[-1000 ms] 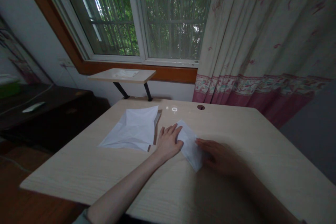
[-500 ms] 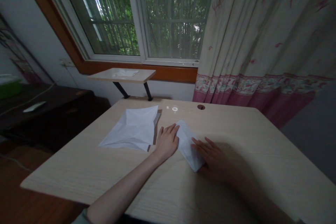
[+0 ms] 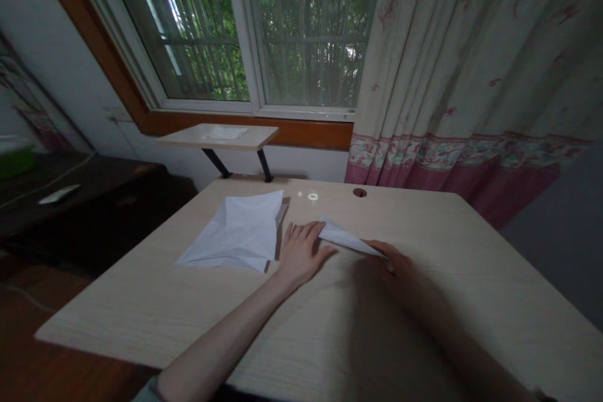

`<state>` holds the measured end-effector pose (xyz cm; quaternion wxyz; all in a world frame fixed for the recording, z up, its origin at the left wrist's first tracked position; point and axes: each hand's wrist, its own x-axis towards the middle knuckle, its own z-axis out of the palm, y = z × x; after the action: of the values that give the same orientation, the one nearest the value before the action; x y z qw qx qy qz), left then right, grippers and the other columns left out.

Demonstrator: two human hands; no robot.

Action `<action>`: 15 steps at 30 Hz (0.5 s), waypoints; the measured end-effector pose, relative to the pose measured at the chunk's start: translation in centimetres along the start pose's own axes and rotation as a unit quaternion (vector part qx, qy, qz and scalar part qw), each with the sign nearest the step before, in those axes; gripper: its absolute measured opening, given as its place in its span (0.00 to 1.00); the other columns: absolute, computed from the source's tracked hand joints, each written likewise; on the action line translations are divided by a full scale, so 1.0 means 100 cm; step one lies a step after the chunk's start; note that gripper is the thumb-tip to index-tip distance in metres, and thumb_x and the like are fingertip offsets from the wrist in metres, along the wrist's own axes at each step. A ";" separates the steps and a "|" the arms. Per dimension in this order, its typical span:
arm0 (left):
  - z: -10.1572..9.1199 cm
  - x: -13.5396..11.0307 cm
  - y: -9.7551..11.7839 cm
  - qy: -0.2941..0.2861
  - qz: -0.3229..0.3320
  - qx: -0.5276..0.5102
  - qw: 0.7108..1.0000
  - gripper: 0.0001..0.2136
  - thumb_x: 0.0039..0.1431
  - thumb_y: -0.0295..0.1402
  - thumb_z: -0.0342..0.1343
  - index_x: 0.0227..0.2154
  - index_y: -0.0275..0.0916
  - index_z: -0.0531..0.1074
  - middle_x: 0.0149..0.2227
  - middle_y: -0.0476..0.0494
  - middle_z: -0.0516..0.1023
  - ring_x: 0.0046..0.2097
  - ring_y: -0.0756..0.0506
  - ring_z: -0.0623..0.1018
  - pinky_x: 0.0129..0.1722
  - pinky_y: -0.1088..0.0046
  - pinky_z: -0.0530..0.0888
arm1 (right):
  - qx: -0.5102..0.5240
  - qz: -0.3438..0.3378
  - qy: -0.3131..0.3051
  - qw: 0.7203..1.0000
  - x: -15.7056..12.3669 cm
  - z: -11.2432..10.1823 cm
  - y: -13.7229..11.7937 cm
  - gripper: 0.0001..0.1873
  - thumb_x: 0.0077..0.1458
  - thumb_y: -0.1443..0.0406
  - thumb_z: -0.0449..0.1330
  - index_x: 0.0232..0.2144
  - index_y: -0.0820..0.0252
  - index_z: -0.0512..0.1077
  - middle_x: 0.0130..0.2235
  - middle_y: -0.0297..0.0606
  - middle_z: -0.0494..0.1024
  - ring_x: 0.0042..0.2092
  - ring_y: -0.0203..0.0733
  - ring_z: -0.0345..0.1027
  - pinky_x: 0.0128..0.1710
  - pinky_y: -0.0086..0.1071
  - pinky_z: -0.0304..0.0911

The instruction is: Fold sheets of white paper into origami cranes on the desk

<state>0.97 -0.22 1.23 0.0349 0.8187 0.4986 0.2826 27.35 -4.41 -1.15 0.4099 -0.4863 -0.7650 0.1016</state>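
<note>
A small folded white paper [image 3: 346,239] lies near the middle of the light wooden table [image 3: 424,326]. My left hand [image 3: 301,251] rests flat beside its left end, fingers stretched out and touching the paper's edge. My right hand [image 3: 393,264] pinches the paper's right end, and that end is raised off the table. A larger creased white sheet [image 3: 240,232] lies spread out to the left of my left hand.
A cable hole [image 3: 360,192] sits near the table's far edge. Behind it are a small wall shelf [image 3: 221,135], a window and a patterned curtain [image 3: 471,75]. A dark low cabinet [image 3: 70,201] stands at the left.
My right hand slid from lying flat on the small paper to its right end and lifted it, so the paper now shows as a thin sliver. My left hand has barely moved.
</note>
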 end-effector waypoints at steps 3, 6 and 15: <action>0.000 0.001 0.000 0.070 0.013 -0.033 0.997 0.35 0.58 0.54 0.57 0.62 0.40 0.57 0.52 0.38 0.75 0.53 0.35 0.73 0.60 0.47 0.60 | 0.066 0.083 0.010 0.994 0.002 0.001 -0.003 0.14 0.62 0.58 0.54 0.47 0.51 0.74 0.41 0.37 0.82 0.40 0.46 0.76 0.40 0.38 0.73; 0.000 0.001 -0.002 0.134 0.027 -0.058 0.989 0.30 0.60 0.48 0.57 0.60 0.39 0.59 0.46 0.39 0.76 0.48 0.37 0.74 0.52 0.53 0.68 | 0.128 0.155 0.058 0.978 0.004 0.002 -0.006 0.15 0.61 0.53 0.55 0.38 0.54 0.76 0.31 0.35 0.81 0.32 0.44 0.74 0.31 0.34 0.70; 0.000 0.000 -0.002 0.190 0.130 -0.119 0.966 0.10 0.70 0.31 0.47 0.49 0.38 0.67 0.36 0.43 0.74 0.39 0.45 0.72 0.39 0.68 0.71 | 0.217 0.194 0.159 0.943 0.010 0.007 0.006 0.15 0.57 0.50 0.59 0.33 0.54 0.70 0.30 0.35 0.77 0.31 0.43 0.70 0.30 0.34 0.66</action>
<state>0.81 -0.16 1.15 -0.0006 0.7975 0.3484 0.4925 26.99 -3.09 -1.37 0.5940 -0.5347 -0.5401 0.2637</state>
